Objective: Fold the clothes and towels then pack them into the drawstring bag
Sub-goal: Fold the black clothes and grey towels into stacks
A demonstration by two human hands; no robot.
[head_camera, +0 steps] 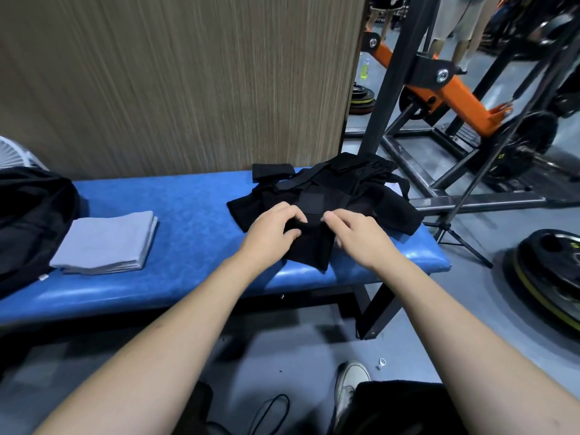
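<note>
Black garment (317, 243) lies at the right end of the blue bench (188, 208), atop a heap of other black clothes (339, 186). My left hand (270, 229) and right hand (357, 235) both pinch its upper edge, fingers curled into the cloth. Folded grey towel (106, 243) sits left, beside a black bag (28, 221).
</note>
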